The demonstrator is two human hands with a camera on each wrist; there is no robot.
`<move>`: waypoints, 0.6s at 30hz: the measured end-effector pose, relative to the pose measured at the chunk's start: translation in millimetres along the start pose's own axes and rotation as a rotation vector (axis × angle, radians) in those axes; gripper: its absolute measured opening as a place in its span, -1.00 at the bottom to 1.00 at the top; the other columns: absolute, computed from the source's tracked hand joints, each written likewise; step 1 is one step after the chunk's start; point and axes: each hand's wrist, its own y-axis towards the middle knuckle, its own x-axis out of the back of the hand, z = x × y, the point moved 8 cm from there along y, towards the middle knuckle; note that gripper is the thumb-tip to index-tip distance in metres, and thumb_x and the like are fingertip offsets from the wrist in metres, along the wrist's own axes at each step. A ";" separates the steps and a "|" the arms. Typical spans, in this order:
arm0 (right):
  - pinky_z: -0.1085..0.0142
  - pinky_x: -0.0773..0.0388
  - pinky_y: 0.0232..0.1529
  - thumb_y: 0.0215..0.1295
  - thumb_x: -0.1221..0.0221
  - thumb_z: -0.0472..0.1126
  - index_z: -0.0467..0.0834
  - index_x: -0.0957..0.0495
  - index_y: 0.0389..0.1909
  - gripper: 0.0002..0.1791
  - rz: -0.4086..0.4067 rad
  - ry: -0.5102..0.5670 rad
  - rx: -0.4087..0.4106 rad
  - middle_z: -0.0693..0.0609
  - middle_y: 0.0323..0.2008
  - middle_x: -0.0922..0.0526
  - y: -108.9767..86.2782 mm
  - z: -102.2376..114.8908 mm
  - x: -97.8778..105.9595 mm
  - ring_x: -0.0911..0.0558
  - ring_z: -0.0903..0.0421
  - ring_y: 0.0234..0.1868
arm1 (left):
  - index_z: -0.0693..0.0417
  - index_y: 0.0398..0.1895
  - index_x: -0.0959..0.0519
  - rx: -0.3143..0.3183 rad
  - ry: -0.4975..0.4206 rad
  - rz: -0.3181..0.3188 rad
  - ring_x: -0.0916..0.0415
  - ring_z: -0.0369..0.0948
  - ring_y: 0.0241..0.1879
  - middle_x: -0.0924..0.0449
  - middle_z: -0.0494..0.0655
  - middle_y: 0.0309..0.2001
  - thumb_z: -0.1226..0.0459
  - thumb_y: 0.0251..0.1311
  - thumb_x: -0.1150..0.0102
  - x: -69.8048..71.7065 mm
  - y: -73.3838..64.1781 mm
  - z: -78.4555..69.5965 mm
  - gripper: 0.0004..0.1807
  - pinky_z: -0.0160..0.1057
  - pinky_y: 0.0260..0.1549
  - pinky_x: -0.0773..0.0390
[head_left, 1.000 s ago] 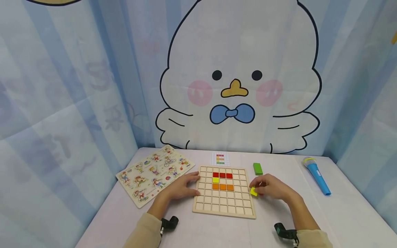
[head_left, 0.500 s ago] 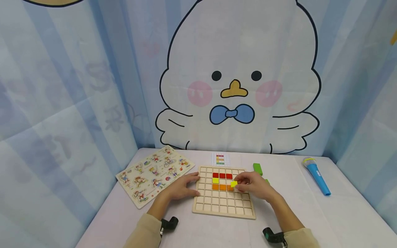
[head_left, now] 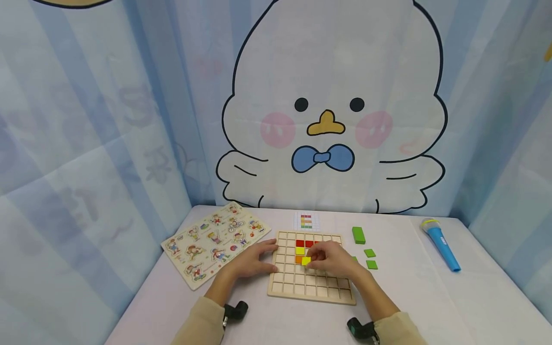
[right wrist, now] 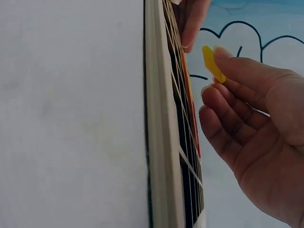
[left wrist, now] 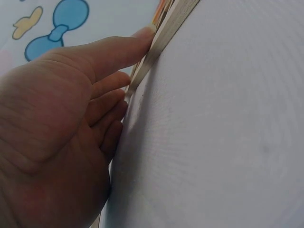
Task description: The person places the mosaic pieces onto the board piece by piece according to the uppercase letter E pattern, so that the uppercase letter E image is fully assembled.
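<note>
A square wooden grid board (head_left: 311, 290) lies on the table. My right hand (head_left: 334, 258) is over its middle and pinches a yellow square tile (head_left: 305, 261) between thumb and fingertips. In the right wrist view that yellow tile (right wrist: 213, 64) is held just off the board's surface. Red tiles (head_left: 304, 243) sit in an upper row, a yellow tile (head_left: 299, 251) below them, and an orange tile (head_left: 299, 259) under that; my right hand hides part of these rows. My left hand (head_left: 253, 259) rests at the board's left edge, its thumb (left wrist: 137, 43) and fairly straight fingers touching the rim.
Loose green tiles (head_left: 372, 264) lie right of the board, with a green block (head_left: 358, 235) behind them. Beyond the board is a small pattern card (head_left: 306, 221). A picture puzzle board (head_left: 215, 244) lies at left, and a blue toy microphone (head_left: 442, 245) at right.
My right hand has carried the yellow tile leftward from the board's right side to over its middle, uncovering the loose green tiles. The left hand stays in place.
</note>
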 end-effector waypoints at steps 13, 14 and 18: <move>0.38 -0.55 -0.31 0.26 -0.46 -0.09 -0.10 -0.72 -0.17 -0.78 0.101 -0.023 -0.027 0.16 -0.41 -0.64 10.5 3.5 -21.9 -0.57 0.14 -0.34 | 0.01 0.51 -0.42 0.000 0.014 0.002 -0.07 0.00 0.64 -0.19 -0.08 0.63 -0.01 0.25 -0.42 -0.4 1.0 0.2 -0.22 0.14 0.60 -0.09; 0.38 -0.55 -0.31 0.26 -0.46 -0.09 -0.10 -0.72 -0.17 -0.78 0.104 -0.025 -0.029 0.15 -0.42 -0.63 11.0 3.1 -22.5 -0.57 0.14 -0.35 | 0.01 0.51 -0.42 0.000 0.016 0.001 -0.07 -0.01 0.64 -0.19 -0.08 0.63 -0.01 0.26 -0.42 -0.3 1.0 0.2 -0.21 0.14 0.60 -0.09; 0.38 -0.55 -0.31 0.25 -0.47 -0.10 -0.10 -0.72 -0.16 -0.77 0.107 -0.033 -0.041 0.16 -0.42 -0.63 11.9 1.9 -24.0 -0.57 0.15 -0.34 | -0.01 0.51 -0.42 0.002 0.018 0.001 -0.07 -0.01 0.64 -0.18 -0.09 0.63 -0.02 0.26 -0.42 -0.6 1.2 1.4 -0.22 0.15 0.60 -0.09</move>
